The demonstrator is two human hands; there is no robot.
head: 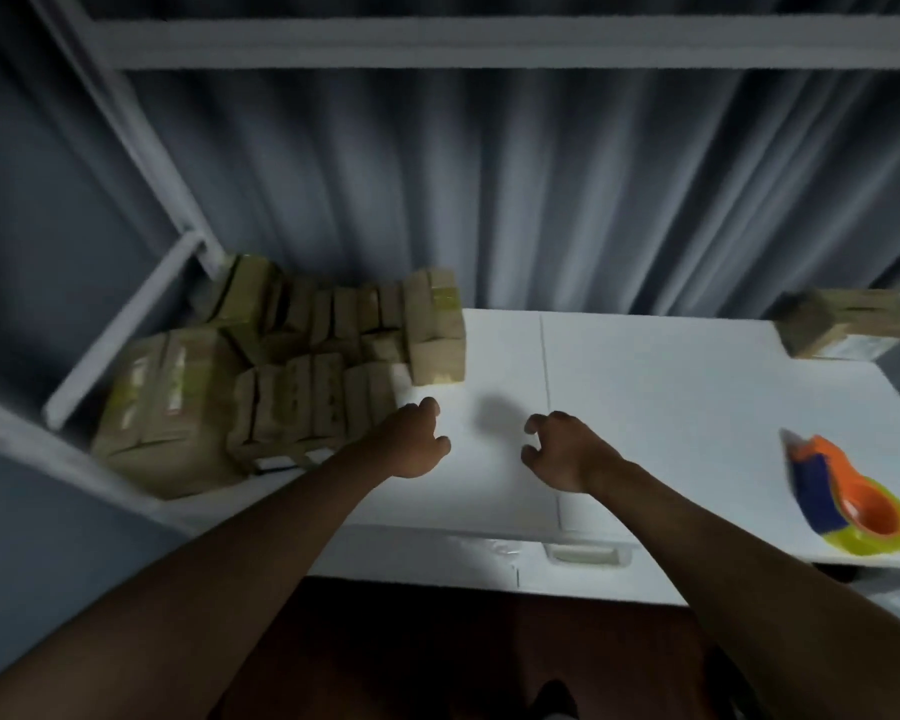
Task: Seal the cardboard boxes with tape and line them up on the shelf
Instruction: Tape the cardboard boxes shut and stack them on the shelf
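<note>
Nothing legible anywhere — the cardboard boxes (281,376) show only blurred tape, no readable print.

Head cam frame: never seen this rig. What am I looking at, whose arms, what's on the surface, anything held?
No machine here: a person wears one wide-angle camera on the head, looking forward and down, so the two bare arms are their own. The left hand and right hand hover over a white table, fingers curled, holding nothing. A pile of cardboard boxes sits at the left, with a smaller stack at the far right corner. A tape dispenser, orange and blue, lies at the right edge. A grey curtain hangs behind.
</note>
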